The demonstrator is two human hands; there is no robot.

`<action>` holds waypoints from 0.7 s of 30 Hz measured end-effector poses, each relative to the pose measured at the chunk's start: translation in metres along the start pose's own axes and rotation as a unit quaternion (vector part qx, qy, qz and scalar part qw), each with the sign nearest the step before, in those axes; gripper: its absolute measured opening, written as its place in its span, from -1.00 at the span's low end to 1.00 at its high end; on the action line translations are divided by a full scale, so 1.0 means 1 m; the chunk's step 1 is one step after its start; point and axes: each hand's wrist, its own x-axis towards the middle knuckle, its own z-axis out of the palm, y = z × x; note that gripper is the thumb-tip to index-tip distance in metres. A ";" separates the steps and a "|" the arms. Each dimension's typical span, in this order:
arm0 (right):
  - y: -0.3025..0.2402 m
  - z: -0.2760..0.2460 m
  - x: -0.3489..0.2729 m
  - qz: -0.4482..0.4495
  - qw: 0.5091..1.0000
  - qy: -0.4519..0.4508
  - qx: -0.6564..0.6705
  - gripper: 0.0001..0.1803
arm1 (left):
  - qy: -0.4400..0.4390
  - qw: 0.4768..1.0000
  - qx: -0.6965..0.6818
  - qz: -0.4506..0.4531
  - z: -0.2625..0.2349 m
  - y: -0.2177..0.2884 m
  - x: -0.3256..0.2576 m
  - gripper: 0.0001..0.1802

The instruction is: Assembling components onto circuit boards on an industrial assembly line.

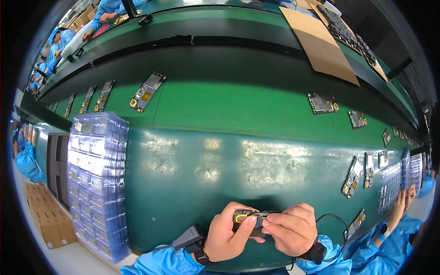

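Clamping a circuit module (257, 223) (yellow ring (239, 218) at its left end) — left hand (228, 234) gripping, right hand (293, 230) pinched at the other end — above the green worktable (183, 192).

Circuit board (239, 218) partly covered by fingers of left hand (229, 234) and right hand (293, 230); right end concealed by right fingertips. Blue sleeves (160, 264) cut off by lower edge. Far-right boards (402, 134) shown too small for components to be told; far-left boards (53, 107) likewise. Upper-left co-worker (107, 9) cropped by top edge. Far-left co-workers (59, 41) too small for handled items to be identified.
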 end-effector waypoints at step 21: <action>-0.006 -0.002 -0.014 0.010 1.000 -0.004 -0.001 -0.65 | -0.031 0.997 0.014 0.068 -0.004 -0.008 -0.004 -0.80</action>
